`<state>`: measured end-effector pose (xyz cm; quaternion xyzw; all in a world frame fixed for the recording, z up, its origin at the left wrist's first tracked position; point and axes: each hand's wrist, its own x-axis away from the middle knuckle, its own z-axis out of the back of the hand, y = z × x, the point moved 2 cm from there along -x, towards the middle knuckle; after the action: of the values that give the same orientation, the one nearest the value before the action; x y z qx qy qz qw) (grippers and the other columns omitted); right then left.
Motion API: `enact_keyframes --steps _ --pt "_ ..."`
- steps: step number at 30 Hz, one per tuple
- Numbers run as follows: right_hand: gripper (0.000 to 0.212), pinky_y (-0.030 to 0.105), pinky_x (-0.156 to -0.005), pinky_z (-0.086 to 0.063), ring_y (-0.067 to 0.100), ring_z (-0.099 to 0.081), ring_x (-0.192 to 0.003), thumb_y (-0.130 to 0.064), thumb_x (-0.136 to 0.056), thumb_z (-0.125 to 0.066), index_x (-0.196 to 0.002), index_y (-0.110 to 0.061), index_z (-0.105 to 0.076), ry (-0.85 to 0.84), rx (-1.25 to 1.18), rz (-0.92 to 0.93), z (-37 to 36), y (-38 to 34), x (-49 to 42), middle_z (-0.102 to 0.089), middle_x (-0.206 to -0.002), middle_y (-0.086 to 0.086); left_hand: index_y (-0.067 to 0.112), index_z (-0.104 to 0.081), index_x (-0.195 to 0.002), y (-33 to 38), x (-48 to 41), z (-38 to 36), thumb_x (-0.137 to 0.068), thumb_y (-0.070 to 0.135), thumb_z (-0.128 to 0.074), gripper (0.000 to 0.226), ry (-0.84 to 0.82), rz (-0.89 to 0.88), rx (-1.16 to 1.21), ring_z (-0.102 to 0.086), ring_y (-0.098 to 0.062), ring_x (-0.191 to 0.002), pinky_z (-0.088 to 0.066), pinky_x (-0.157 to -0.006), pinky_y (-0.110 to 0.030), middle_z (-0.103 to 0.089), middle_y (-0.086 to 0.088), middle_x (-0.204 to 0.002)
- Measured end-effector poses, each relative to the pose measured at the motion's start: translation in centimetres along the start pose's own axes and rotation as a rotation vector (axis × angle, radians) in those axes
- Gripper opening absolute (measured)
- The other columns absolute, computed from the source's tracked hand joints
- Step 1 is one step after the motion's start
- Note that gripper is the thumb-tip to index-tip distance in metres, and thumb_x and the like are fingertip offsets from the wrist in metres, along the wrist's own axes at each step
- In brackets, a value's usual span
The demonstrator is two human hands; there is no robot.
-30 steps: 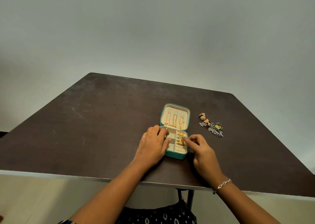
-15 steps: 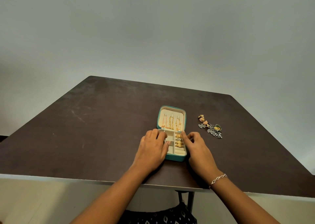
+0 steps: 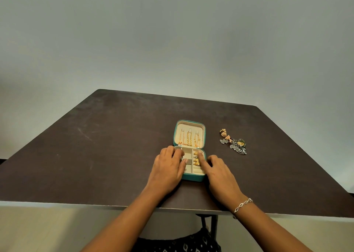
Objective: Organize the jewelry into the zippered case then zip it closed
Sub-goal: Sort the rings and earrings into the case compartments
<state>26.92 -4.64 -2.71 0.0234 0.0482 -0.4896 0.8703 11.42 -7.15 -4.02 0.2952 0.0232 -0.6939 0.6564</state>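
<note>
The dark counter (image 3: 95, 146) carries everything toward its right half. The left hand (image 3: 168, 167) lies flat over the left edge of the case (image 3: 192, 177), fingers relaxed and gripping nothing. I take it to be there to keep the little box from sliding.

The case sits open in front of the person, its lid (image 3: 189, 126) laid back on the far side. Three gold chains (image 3: 189, 139) hang in the lid, kept apart so they won't tangle. In the right-hand compartment lie gold earrings (image 3: 196, 159).

The right hand (image 3: 220, 172) has its forefinger (image 3: 200, 156) stretched out onto those earrings and the other fingers tucked. It holds nothing, and seems to be pressing the pieces down so the lid can shut.

Well to the right, a loose heap of jewelry (image 3: 232, 142) waits on the counter, not yet packed.
</note>
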Motion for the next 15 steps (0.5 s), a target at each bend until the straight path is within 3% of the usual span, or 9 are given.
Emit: enact_keyframes --steps 5,8,10,12,15 --pt "0.075 0.029 -0.091 -0.039 0.018 -0.037 -0.110 -0.018 -0.095 -0.039 -0.143 -0.020 0.019 0.057 -0.046 -0.004 -0.2 0.0 0.1 -0.033 -0.128 0.006 0.019 -0.047 -0.117 0.0 0.1 0.0 -0.097 0.038 -0.032 0.032 0.028 -0.006 0.000 -0.039 -0.010 -0.109 -0.039 -0.087 -0.023 -0.043 0.002 -0.118" --pt "0.083 0.028 -0.087 -0.042 0.016 -0.039 -0.107 -0.007 -0.090 -0.041 -0.137 -0.023 0.025 0.089 -0.170 -0.008 -0.5 1.2 0.2 -0.037 -0.125 0.003 0.018 -0.052 -0.114 -0.1 0.1 -0.2 -0.094 0.044 -0.027 0.041 0.058 -0.019 -0.006 -0.042 -0.012 -0.108 -0.039 -0.084 -0.025 -0.046 0.001 -0.115" --pt "0.086 0.028 -0.085 -0.042 0.016 -0.039 -0.108 -0.001 -0.085 -0.042 -0.141 -0.025 0.019 0.104 -0.246 -0.007 -0.5 1.9 0.5 -0.038 -0.125 0.001 0.017 -0.056 -0.108 -0.2 0.0 -0.3 -0.089 0.048 -0.021 0.051 0.105 -0.033 -0.004 -0.047 -0.015 -0.104 -0.039 -0.080 -0.028 -0.051 -0.001 -0.109" --pt "0.083 0.028 -0.086 -0.042 0.016 -0.040 -0.112 0.002 -0.085 -0.041 -0.145 -0.026 0.009 0.119 -0.282 0.007 -0.5 2.5 0.8 -0.038 -0.127 0.001 0.016 -0.060 -0.100 -0.3 0.0 -0.2 -0.089 0.044 -0.027 0.045 0.212 -0.065 -0.027 -0.052 -0.017 -0.096 -0.044 -0.075 -0.032 -0.055 -0.003 -0.101" --pt "0.076 0.028 -0.088 -0.043 0.016 -0.041 -0.113 0.002 -0.086 -0.039 -0.146 -0.026 -0.003 0.130 -0.314 0.022 -0.7 3.7 0.9 -0.039 -0.128 0.000 0.015 -0.061 -0.095 -0.2 0.1 0.2 -0.094 0.044 -0.028 0.043 0.360 -0.092 -0.039 -0.047 -0.014 -0.096 -0.044 -0.076 -0.033 -0.057 -0.004 -0.096"
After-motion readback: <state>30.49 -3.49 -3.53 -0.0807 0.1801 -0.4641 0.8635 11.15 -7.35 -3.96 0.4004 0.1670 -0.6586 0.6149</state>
